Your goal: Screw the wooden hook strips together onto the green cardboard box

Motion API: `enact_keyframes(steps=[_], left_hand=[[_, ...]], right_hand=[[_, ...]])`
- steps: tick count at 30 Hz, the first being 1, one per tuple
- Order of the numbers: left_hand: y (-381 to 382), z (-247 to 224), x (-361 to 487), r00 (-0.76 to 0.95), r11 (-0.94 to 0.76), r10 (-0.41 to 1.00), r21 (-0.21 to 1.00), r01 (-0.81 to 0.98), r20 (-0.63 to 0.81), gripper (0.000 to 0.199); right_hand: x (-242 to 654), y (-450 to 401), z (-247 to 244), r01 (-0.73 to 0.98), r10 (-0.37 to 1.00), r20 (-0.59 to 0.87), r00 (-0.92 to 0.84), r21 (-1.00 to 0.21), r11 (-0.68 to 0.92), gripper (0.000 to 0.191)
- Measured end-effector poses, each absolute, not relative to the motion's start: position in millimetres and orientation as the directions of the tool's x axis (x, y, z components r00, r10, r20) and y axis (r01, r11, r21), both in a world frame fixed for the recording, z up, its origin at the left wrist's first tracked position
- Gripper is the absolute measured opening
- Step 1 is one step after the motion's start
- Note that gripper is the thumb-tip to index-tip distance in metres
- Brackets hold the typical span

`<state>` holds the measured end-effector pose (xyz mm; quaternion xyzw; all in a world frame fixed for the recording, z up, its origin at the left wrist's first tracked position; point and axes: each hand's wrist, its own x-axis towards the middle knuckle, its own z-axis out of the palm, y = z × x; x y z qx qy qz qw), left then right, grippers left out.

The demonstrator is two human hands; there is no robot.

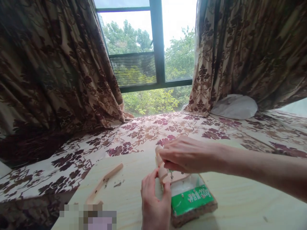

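Observation:
A pale, rounded wooden piece (162,172) lies over the far left part of a block-shaped package with a green label (192,199). My left hand (155,198) holds this piece from the near left, thumb and fingers on either side of it. Above its far end my right hand (177,155) is closed, fingers curled and pressed together; whatever is inside them is hidden. Small dark spots show on the flat wooden part beside the piece, under my right hand.
A pale wooden board (129,191) lies beneath everything. On its left is a slim curved wooden piece (105,181) with dark holes. Patterned cloth (144,131) spreads behind, with a white plastic bag (236,106) at the right, below curtains and a window.

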<state>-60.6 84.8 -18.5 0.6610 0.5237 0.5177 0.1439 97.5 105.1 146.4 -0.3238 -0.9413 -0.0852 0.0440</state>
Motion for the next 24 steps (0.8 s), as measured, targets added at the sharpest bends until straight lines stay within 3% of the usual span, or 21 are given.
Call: enact_keyframes(steps=[4,7,16,24], left_hand=[[84,-16,-60,-0.088,-0.392,0.856,0.749,0.534,0.510,0.034],[85,-16,-61,-0.086,-0.389,0.858,0.751,0.534,0.506,0.035],[88,-19,-64,-0.095,-0.382,0.863,0.764,0.520,0.497,0.039],[86,-12,-60,-0.108,-0.332,0.896,0.812,0.479,0.430,0.039]], right_hand=[[93,114,140,0.794,0.774,0.178,-0.607,0.093,0.601,0.016],[90,111,141,0.816,0.792,0.199,-0.577,0.093,0.571,0.016],[93,90,155,0.541,0.540,0.055,-0.840,0.163,0.825,0.013],[91,104,153,0.800,0.795,0.097,-0.599,0.120,0.588,0.022]])
